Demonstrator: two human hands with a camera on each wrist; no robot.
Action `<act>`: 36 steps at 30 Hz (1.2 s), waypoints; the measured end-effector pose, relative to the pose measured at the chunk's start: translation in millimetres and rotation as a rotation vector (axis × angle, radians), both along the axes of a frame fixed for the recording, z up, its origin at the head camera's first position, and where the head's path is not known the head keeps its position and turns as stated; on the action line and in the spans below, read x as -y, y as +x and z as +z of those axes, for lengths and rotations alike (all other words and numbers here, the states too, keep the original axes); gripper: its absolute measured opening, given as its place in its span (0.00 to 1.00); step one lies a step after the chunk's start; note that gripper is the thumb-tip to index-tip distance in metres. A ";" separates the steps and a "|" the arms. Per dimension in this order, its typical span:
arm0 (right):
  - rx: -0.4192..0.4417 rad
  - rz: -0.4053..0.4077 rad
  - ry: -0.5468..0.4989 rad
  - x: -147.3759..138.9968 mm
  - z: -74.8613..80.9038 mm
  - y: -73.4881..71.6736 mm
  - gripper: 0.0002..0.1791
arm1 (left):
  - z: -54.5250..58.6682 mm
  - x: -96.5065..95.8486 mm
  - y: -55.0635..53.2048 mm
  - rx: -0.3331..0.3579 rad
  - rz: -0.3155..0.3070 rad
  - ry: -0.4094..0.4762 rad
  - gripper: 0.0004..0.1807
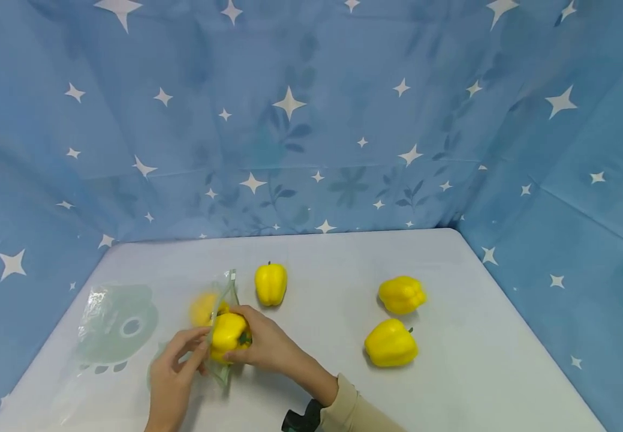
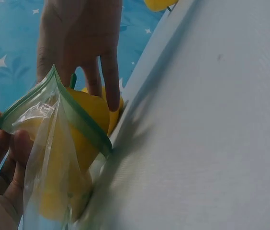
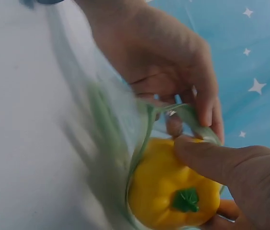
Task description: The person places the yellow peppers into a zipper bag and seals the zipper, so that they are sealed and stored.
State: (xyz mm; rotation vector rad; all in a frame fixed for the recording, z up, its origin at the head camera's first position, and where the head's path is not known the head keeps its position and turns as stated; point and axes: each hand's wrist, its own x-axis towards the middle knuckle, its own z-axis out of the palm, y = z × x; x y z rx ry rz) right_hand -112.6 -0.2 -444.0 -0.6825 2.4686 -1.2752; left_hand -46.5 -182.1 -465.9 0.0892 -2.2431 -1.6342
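So there's a clear plastic bag [image 1: 119, 327] lying on the left side of the white surface [image 1: 478, 366], with a pale green print on it including a ring that looks kinda like an eye. Its mouth has a green strip [image 2: 80, 115] running round it and faces right, toward the person's right arm.

Left hand [image 1: 175, 367] is at that mouth, thumb and fingers pinching the rim, so that grip is on the bag's edge. Right hand [image 1: 268, 343] has a yellow bell pepper [image 1: 228, 337] in its grip: thumb pressed on one side, fingers round the other. That pepper is right in the bag's mouth, partway past the rim, with its green stem [image 3: 186, 200] pointing outward. From the right wrist view you can see the rim curving around it.

There's another yellow pepper [image 1: 202, 309] fully inside the bag, kinda hazy through the plastic, just beyond the held one.

Three more are loose: one upright-ish pepper [image 1: 270, 285] near the bag on its far side, then a pair well over to the right, a farther pepper [image 1: 402, 294] and a nearer pepper [image 1: 391, 344], close together but not touching.

Right arm has a beige sleeve [image 1: 357, 408], with something black [image 1: 301, 419] next to the cuff. Behind it all hangs a blue curtain [image 1: 343, 90] with white stars and leafy prints.
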 end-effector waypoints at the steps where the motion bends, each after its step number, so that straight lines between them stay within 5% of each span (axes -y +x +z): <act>1: -0.001 -0.001 0.002 1.6 -1.7 -0.1 0.45 | 0.4 0.4 0.8 -0.001 0.009 0.001 0.11; 10: -0.027 -0.045 -0.048 6.3 -12.6 1.9 0.46 | -0.8 0.4 -1.0 -0.049 0.014 -0.020 0.11; 16: 0.039 -0.082 -0.130 12.7 -17.8 8.6 0.48 | -3.8 -3.1 2.2 -0.108 0.033 -0.110 0.15; 24: 0.124 -0.025 -0.211 11.1 -15.6 4.1 0.46 | -2.6 -5.3 2.6 -0.177 0.049 -0.133 0.16; 36: -0.082 -0.032 -0.102 25.7 -21.9 4.3 0.44 | -4.4 -6.5 6.6 -0.220 0.068 -0.149 0.18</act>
